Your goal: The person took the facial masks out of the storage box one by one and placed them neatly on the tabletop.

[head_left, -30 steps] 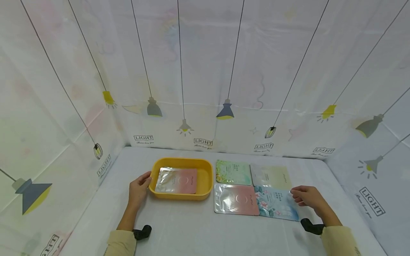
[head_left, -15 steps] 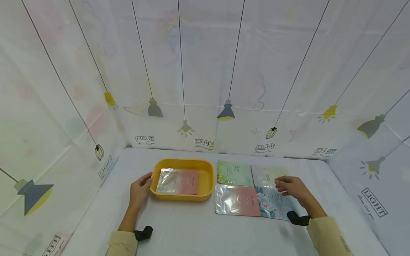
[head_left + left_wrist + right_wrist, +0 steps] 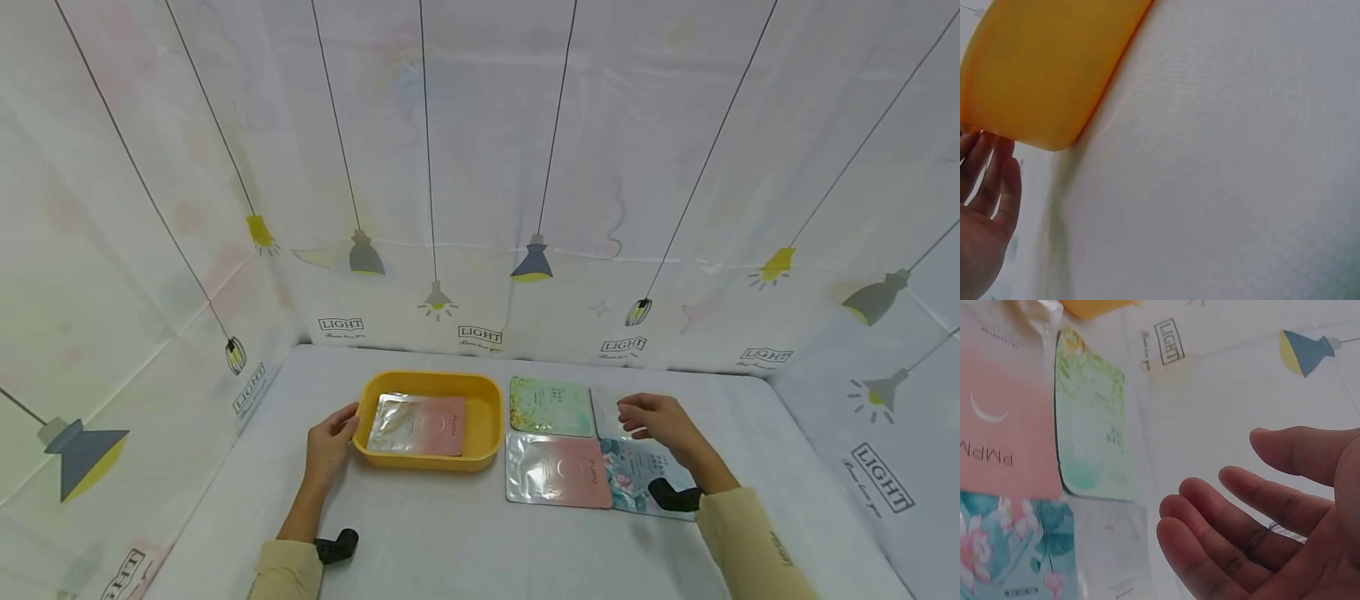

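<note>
My left hand (image 3: 327, 444) is at the left end of a yellow plastic tray (image 3: 482, 458), its fairly straight fingers touching the end wall (image 3: 1029, 119) in the left wrist view. Inside the tray lies a pink-and-silver face mask packet (image 3: 423, 423). To the right, more packets lie flat in two rows: a green one (image 3: 551, 407), a pale one (image 3: 603, 414), a pink one (image 3: 558, 469) and a blue floral one (image 3: 637, 475). Over the pale packet hovers my right hand (image 3: 660, 423), partly covering it; the right wrist view shows loosely bent fingers (image 3: 1197, 544) with nothing between them.
A white cloth covers the table (image 3: 450, 533). Behind and at both sides hang white curtains (image 3: 480, 167) printed with lamps. Black straps with mounts (image 3: 675, 496) sit on both wrists, the right one above the blue packet.
My right hand has left the blue packet's right edge and moved left and away from me, over the pale packet. The left hand stays at the tray.
</note>
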Motion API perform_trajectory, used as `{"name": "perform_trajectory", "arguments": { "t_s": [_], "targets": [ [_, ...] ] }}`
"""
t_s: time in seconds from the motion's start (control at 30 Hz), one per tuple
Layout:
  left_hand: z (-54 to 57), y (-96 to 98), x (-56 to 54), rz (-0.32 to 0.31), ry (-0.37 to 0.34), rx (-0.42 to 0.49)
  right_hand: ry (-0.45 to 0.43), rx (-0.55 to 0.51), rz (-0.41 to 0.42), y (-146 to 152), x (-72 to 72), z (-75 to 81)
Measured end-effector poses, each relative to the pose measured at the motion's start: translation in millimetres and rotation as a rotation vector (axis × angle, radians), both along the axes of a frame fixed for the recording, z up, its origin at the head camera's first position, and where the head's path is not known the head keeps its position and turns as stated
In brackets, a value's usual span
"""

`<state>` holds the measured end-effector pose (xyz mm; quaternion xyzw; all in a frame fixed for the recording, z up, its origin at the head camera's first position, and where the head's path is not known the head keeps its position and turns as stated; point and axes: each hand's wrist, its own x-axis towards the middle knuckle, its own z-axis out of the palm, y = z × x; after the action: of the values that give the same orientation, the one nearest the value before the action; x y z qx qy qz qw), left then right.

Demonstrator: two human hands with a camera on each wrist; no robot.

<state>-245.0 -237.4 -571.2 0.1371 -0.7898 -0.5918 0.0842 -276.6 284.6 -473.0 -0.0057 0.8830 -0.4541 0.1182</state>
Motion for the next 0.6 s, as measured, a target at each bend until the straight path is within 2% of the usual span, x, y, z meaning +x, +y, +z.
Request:
{"name": "perform_trajectory", "arguments": {
  "t_s": [0.33,0.6],
  "targets": [
    [1.1,0.6,0.4,0.005,0.012,0.002,0.021,-0.088,-0.017,-27.2,-4.1,-3.8],
    [2.0,1.1,0.8,0.005,-0.002,0.009,-0.028,-0.177,0.027,-49.1,-10.6,1.2]
  ]
}}
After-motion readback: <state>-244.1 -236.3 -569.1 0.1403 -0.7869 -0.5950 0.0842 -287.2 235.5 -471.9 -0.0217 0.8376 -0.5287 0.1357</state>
